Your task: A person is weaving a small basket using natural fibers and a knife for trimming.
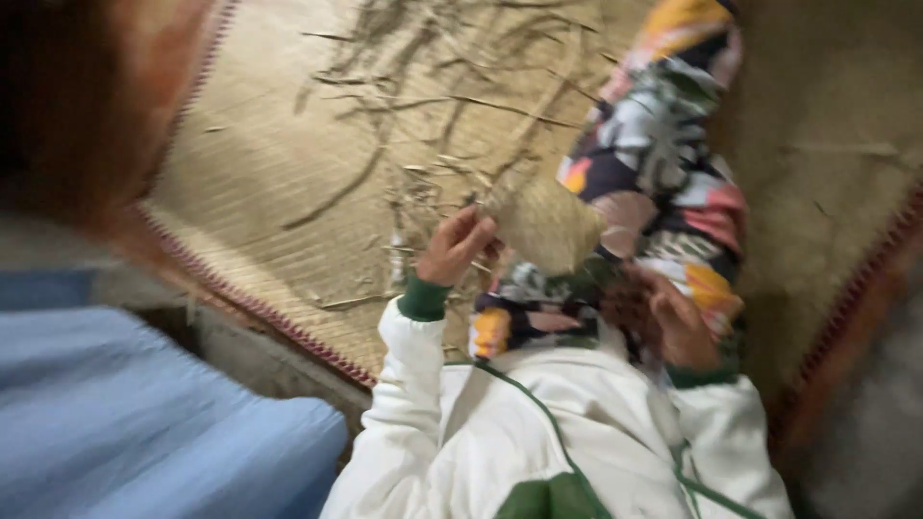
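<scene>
— Left hand (460,245) first: what is it doing?
— Its fingers are drawn together, pinching the near edge of a small woven straw piece (545,226), a pale, cone-like bit of basketwork. The cuff at that wrist is green, on a white jacket sleeve (413,384).
— Where does the woven piece sit?
— Up over the person's lap, just above the patterned trousers (663,173), between the two hands and touching the left fingertips. Its wider end points toward the right side of the view.
— And the right hand (678,327)?
— Lower, resting against the patterned leg near the other green cuff. The picture is blurred there, so I cannot tell whether its fingers are curled on anything or merely bent; it looks apart from the woven piece.
— What lies around them?
— A woven straw mat (288,192) with a red stitched border covers the floor. Loose dry straw strands (423,106) lie scattered over it, beyond the left hand. At the left edge there is a pale blue cloth (125,423), out of focus, and a blurred reddish-brown shape above it that I cannot make out.
</scene>
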